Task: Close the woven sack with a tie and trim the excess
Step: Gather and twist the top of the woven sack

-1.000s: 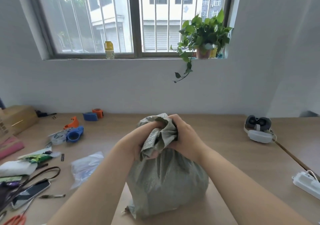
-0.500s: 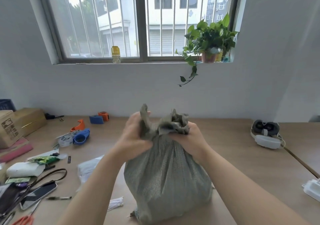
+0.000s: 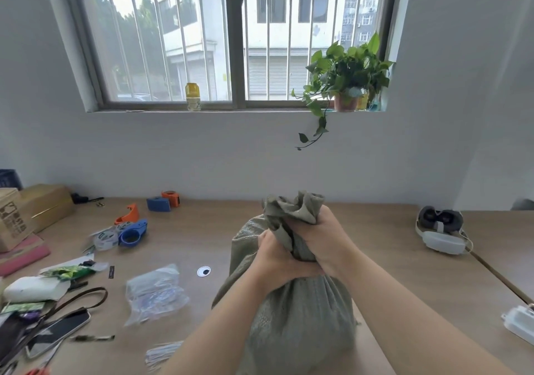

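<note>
A grey-green woven sack (image 3: 300, 322) stands full on the wooden table, right in front of me. Its mouth is bunched into a neck (image 3: 291, 210) that sticks up above my fists. My left hand (image 3: 274, 259) grips the neck low down, and my right hand (image 3: 320, 238) wraps it just above and to the right. A bundle of white ties (image 3: 161, 353) lies on the table to the left of the sack's base. Red scissor handles (image 3: 37, 371) peek in at the bottom left edge.
A clear plastic bag (image 3: 154, 293), a phone (image 3: 57, 332), tape dispensers (image 3: 127, 231) and boxes (image 3: 43, 204) crowd the table's left side. A headset (image 3: 440, 230) lies at the right, a white power strip (image 3: 520, 324) at the right edge.
My hands have slid from holding the sack's mouth side by side to stacked fists squeezing the neck tighter. The view has shifted left and the sack now sits further right.
</note>
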{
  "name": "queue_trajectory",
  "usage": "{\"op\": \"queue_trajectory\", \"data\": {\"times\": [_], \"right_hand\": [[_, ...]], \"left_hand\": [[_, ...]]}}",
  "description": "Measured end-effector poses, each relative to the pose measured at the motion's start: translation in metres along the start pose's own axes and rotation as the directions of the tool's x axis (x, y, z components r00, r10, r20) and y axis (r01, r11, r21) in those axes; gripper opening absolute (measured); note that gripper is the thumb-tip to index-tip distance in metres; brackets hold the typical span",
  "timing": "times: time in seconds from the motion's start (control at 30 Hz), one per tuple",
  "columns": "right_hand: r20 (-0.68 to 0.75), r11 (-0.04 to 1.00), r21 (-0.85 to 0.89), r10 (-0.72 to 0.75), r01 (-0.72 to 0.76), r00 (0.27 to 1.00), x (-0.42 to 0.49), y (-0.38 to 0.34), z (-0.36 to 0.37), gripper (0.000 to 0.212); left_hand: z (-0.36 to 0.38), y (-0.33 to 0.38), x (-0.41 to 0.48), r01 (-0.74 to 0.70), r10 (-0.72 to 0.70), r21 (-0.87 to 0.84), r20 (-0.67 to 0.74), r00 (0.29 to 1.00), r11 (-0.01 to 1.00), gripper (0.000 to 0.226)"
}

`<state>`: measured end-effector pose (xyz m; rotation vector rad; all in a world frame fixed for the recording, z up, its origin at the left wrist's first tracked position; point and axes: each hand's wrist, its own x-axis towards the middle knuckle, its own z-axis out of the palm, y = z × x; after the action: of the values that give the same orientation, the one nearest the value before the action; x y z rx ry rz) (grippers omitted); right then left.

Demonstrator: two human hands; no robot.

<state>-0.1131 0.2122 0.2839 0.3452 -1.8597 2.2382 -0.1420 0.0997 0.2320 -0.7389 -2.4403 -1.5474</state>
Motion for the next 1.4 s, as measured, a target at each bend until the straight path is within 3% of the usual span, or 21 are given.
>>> {"op": "queue_trajectory", "data": {"times": [0.17, 0.27, 0.37, 0.47, 0.57, 0.67, 0.73, 0.87, 0.97, 1.1, 1.23, 1.33, 1.4], "right_hand": [[0.096, 0.985, -0.163, -0.040, 0.055, 0.995, 0.000, -0.007, -0.003, 0.016], [0.139, 0.981, -0.183, -0.043, 0.068, 0.989, -0.003, -0.007, -0.006, 0.012], [0.075, 0.955, -0.265, -0.115, 0.131, 0.991, -0.002, 0.005, -0.008, 0.004], [0.035, 0.940, -0.303, -0.153, 0.156, 0.988, -0.004, 0.013, -0.017, 0.029], [0.145, 0.986, -0.161, 0.066, -0.042, 0.987, -0.012, 0.014, -0.035, 0.063], [0.246, 0.951, -0.264, 0.228, -0.161, 0.942, -0.016, 0.021, -0.040, 0.071], [0.207, 0.938, -0.301, 0.242, -0.174, 0.948, -0.013, 0.027, -0.034, 0.071], [0.091, 0.944, -0.319, 0.121, -0.086, 0.988, -0.007, 0.031, -0.017, 0.040], [0.020, 0.953, -0.300, 0.040, -0.032, 0.999, -0.002, 0.034, -0.007, 0.041], [-0.111, 0.930, -0.368, -0.033, -0.011, 0.993, -0.002, 0.034, 0.007, 0.036], [-0.142, 0.952, -0.306, -0.065, 0.018, 0.988, -0.001, 0.033, 0.016, 0.015], [-0.185, 0.991, -0.130, -0.035, 0.011, 0.982, 0.001, 0.031, 0.018, 0.024], [-0.208, 0.999, -0.044, -0.023, 0.014, 0.978, 0.002, 0.031, 0.019, 0.030]], "left_hand": [[0.011, 0.004, 0.006, -0.040, 0.038, -0.012, -0.136, 0.990, 0.999, 0.028], [0.012, 0.003, 0.006, -0.061, 0.058, -0.013, -0.191, 0.980, 0.998, 0.031], [0.015, 0.003, 0.007, -0.051, 0.070, 0.104, -0.185, 0.980, 0.993, 0.038], [0.014, -0.005, 0.010, -0.001, 0.024, 0.143, -0.160, 0.987, 0.990, 0.032], [0.007, -0.009, 0.012, 0.112, -0.097, 0.106, -0.133, 0.986, 0.988, 0.033], [0.003, 0.001, 0.011, 0.145, -0.136, 0.072, -0.122, 0.983, 0.987, 0.042], [0.006, -0.001, 0.011, 0.151, -0.142, 0.106, -0.087, 0.986, 0.983, 0.044], [0.007, -0.013, 0.011, 0.115, -0.112, 0.173, -0.027, 0.993, 0.978, 0.037], [0.003, -0.002, 0.008, 0.156, -0.164, 0.144, 0.042, 0.986, 0.977, 0.068], [-0.001, 0.003, 0.008, -0.020, 0.004, 0.256, 0.063, 0.998, 0.966, 0.056], [-0.012, -0.005, 0.005, 0.038, -0.034, -0.024, 0.138, 0.990, 0.999, 0.047], [-0.020, -0.013, 0.005, 0.033, 0.009, -0.176, 0.232, 0.973, 0.984, 0.046], [-0.025, -0.012, 0.002, -0.005, 0.054, -0.184, 0.259, 0.964, 0.983, 0.056]]}}
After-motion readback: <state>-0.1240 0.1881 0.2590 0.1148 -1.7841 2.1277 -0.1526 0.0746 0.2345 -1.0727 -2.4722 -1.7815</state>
